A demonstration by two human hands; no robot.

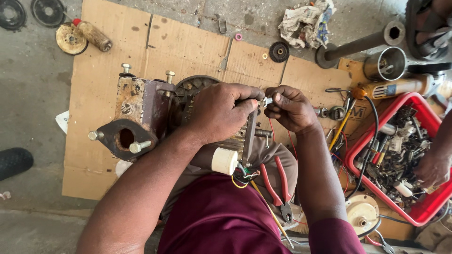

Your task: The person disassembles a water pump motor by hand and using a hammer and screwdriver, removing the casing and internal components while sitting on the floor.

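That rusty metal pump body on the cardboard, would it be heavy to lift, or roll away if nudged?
The pump body looks like thick cast metal with a rusted flange and bolts, so it is probably heavy for its size. Its blocky shape and sticking-out bolts suggest it would scrape rather than roll. The left hand rests on the part beside it, which likely steadies it.

Grey concrete floor (33,94) under cardboard sheet (188,42)
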